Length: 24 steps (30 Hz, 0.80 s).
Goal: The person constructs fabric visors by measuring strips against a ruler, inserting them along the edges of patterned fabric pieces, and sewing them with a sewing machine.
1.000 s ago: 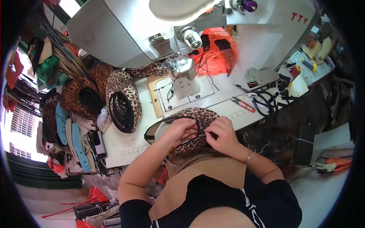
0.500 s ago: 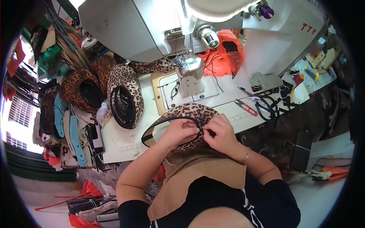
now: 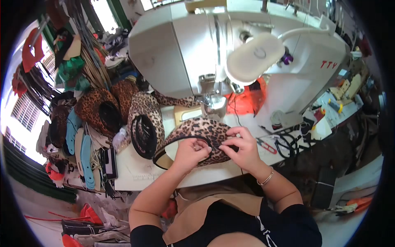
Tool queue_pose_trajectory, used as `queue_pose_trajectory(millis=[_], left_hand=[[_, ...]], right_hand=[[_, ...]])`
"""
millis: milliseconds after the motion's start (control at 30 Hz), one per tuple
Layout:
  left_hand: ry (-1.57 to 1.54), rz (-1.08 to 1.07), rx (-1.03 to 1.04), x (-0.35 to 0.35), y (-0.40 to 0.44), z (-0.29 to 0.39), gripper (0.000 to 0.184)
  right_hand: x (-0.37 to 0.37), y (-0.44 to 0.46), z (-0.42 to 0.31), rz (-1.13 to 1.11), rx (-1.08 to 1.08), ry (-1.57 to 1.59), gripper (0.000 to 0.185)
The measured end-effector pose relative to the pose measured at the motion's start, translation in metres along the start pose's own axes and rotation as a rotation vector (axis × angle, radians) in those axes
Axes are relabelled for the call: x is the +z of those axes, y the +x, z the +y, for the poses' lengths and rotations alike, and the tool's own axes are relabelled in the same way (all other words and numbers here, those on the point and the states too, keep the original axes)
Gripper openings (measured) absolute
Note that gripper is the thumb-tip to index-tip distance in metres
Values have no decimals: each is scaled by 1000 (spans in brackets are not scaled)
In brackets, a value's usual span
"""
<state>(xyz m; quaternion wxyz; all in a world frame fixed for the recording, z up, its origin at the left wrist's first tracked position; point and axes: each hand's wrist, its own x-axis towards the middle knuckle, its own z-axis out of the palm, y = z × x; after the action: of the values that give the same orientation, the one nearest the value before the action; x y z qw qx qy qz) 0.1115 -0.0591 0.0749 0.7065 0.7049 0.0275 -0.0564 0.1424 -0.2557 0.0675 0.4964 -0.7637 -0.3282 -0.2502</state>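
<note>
A leopard-print shoe upper (image 3: 201,127) with a black-bound oval opening is held over the front of the white table. My left hand (image 3: 191,154) reaches into the opening, its thumb and fingers closed on the bound edge. Beside it my right hand (image 3: 242,149) has its thumb and forefinger drawn together against the printed side, the other fingers curled. Whatever sits between those right fingertips is too small to make out. A bracelet (image 3: 266,178) circles my right wrist.
A sewing machine (image 3: 160,53) with a metal post (image 3: 214,101) stands behind the upper. More leopard-print uppers (image 3: 145,111) lie to the left, beside blue strips (image 3: 85,158). Red-handled snips (image 3: 267,146) and black straps (image 3: 288,144) lie right. A red plastic bag (image 3: 249,99) sits behind.
The view has tilted up, showing more of the machine. My right fingertips have shifted slightly right, away from my left ones. My left hand keeps its grip on the edge.
</note>
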Motion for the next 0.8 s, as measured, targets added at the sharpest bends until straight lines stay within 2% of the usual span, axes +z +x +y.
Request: queue_pose_trajectory(millis=[67, 200, 300, 433, 467, 667, 767, 800], left_hand=[[-59, 10, 73, -7, 17, 18, 13], [-220, -11, -36, -18, 59, 50, 17], [-247, -52, -25, -23, 88, 60, 25], [-210, -20, 4, -22, 92, 71, 32], [-216, -12, -1, -22, 93, 70, 33], [-266, -33, -52, -24, 96, 71, 37], [-276, -30, -45, -25, 100, 66, 36], [-275, -8, -36, -23, 98, 66, 32]], right_hand=[[-1, 28, 3, 20, -46, 31, 14], [5, 77, 19, 99, -120, -12, 12], [0, 98, 27, -37, 200, -39, 14], [5, 101, 45, 32, 30, 15, 15], [11, 101, 53, 39, 60, 119, 16], [6, 103, 45, 9, 72, 129, 20], [-3, 102, 34, -108, 267, 19, 19], [-9, 100, 32, -72, 148, -58, 19]])
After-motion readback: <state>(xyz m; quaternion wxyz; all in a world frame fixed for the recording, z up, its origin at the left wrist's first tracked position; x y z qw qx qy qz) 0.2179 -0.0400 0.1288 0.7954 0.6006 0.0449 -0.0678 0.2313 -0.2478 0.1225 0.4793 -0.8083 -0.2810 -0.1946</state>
